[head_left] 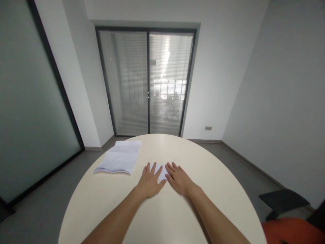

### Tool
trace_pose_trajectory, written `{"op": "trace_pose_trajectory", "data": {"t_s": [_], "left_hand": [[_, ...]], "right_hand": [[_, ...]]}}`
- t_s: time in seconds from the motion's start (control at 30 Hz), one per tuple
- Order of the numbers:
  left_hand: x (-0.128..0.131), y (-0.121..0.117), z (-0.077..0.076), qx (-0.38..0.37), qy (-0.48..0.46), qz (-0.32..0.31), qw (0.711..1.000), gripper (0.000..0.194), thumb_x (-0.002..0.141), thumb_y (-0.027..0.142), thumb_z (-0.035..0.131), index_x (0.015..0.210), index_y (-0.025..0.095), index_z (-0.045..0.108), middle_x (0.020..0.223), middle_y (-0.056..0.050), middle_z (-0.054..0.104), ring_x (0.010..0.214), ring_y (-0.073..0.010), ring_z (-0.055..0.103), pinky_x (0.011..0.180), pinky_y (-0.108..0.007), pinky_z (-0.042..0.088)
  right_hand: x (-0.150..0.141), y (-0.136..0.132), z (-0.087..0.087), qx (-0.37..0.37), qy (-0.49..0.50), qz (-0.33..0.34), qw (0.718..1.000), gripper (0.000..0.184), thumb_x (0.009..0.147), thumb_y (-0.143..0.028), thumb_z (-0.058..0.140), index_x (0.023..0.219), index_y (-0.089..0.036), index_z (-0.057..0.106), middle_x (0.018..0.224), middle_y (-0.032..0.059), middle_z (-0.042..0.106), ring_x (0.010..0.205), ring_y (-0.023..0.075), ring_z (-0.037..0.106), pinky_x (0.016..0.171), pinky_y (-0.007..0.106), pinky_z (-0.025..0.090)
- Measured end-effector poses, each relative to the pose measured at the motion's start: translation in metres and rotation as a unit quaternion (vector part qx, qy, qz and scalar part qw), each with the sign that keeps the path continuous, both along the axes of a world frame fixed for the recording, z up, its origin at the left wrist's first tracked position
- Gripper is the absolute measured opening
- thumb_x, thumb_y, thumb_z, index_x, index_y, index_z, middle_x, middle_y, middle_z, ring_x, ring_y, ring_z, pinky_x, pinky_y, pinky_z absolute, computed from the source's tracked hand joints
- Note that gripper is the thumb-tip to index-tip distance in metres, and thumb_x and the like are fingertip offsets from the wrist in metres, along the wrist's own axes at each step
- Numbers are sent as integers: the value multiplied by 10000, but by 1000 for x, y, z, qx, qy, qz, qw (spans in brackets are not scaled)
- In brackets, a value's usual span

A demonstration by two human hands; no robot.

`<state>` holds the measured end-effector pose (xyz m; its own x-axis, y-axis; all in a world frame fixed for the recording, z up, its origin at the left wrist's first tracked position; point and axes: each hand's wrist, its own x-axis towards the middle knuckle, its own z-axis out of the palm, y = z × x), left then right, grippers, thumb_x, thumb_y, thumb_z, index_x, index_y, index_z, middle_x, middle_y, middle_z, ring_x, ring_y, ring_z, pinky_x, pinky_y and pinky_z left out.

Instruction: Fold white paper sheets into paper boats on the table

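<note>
A small piece of white paper [162,174] lies flat on the round cream table [203,210], partly covered by both hands. My left hand [150,182] rests palm down over its left part with the fingers spread. My right hand [178,179] lies flat at the paper's right edge, its fingers stretched out and slightly apart. Neither hand grips anything. How far the paper reaches under the hands is hidden.
A stack of white paper sheets [120,156] lies at the table's far left. To the lower right stands a chair with an orange seat [291,230] and a black armrest [284,200]. Beyond the table is a glass door with blinds [127,84].
</note>
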<state>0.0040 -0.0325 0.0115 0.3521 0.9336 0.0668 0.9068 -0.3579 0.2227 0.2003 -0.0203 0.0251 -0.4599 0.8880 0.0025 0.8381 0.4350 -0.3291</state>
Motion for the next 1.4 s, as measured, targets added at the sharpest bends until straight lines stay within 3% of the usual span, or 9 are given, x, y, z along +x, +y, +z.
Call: {"op": "trace_pose_trajectory", "data": {"t_s": [0.17, 0.4, 0.57, 0.67, 0.73, 0.87, 1.1, 1.23, 1.4], "left_hand": [[0, 0, 1, 3, -2, -2, 1000, 749, 937, 675, 303, 1560, 263, 261, 1631, -142, 188, 1482, -452, 88, 1181, -595, 129], [3, -1, 0, 3, -2, 36, 999, 800, 910, 699, 348, 1550, 222, 299, 1626, -165, 184, 1479, -464, 96, 1170, -615, 121], [3, 1, -3, 12, -3, 41, 999, 819, 901, 711, 351, 1545, 206, 315, 1616, -192, 198, 1478, -462, 102, 1177, -604, 100], [1, 1, -1, 18, -7, 25, 1000, 800, 908, 703, 343, 1543, 215, 321, 1616, -184, 206, 1490, -426, 104, 1184, -596, 86], [0, 0, 2, 16, -7, 5, 1000, 777, 921, 678, 339, 1540, 208, 328, 1615, -183, 212, 1500, -390, 116, 1192, -585, 77], [0, -1, 6, 5, -4, -26, 1000, 745, 931, 599, 381, 1540, 174, 320, 1614, -177, 224, 1505, -342, 146, 1209, -536, 98], [4, 0, 2, -3, 5, 5, 1000, 760, 927, 630, 343, 1552, 200, 296, 1626, -150, 196, 1498, -395, 113, 1198, -572, 117], [4, 2, 0, 3, 9, 12, 1000, 822, 914, 710, 269, 1548, 189, 307, 1624, -161, 200, 1496, -396, 128, 1197, -577, 106], [0, 5, 0, -2, 7, 21, 1000, 879, 889, 741, 292, 1543, 154, 313, 1625, -159, 190, 1500, -388, 125, 1196, -579, 103]], "right_hand": [[-1, 2, -1, -17, 15, 51, 998, 648, 1018, -510, 179, 1574, -179, 222, 1635, 82, 189, 1519, 276, 112, 1223, 492, 114], [5, 7, -6, -28, -23, -45, 998, 745, 997, -558, 236, 1571, -87, 191, 1640, 128, 111, 1520, 308, 49, 1223, 491, 98], [3, 4, -5, -3, -44, -89, 995, 730, 1002, -518, 241, 1561, -49, 207, 1626, 168, 152, 1515, 326, 101, 1213, 539, 76], [-2, 1, -3, 31, -29, -46, 998, 638, 1014, -435, 237, 1546, -86, 290, 1608, 152, 250, 1508, 307, 166, 1214, 542, 48], [-6, 0, -2, 29, 0, 10, 1000, 608, 1023, -419, 202, 1541, -122, 318, 1601, 128, 286, 1504, 275, 195, 1219, 517, 87], [-13, 0, -3, 6, 37, 61, 997, 648, 1028, -473, 145, 1549, -117, 291, 1611, 135, 256, 1508, 246, 186, 1226, 464, 124], [-13, 1, -3, -29, 15, 18, 999, 741, 1003, -579, 137, 1567, -106, 223, 1636, 124, 164, 1521, 268, 101, 1230, 449, 87], [-8, 2, -1, -38, -8, -23, 999, 766, 997, -582, 145, 1567, -72, 197, 1641, 128, 130, 1523, 281, 69, 1228, 455, 84], [1, 6, -3, -35, -23, -64, 997, 761, 1000, -561, 182, 1562, -48, 202, 1637, 148, 142, 1519, 305, 86, 1219, 477, 115]]}}
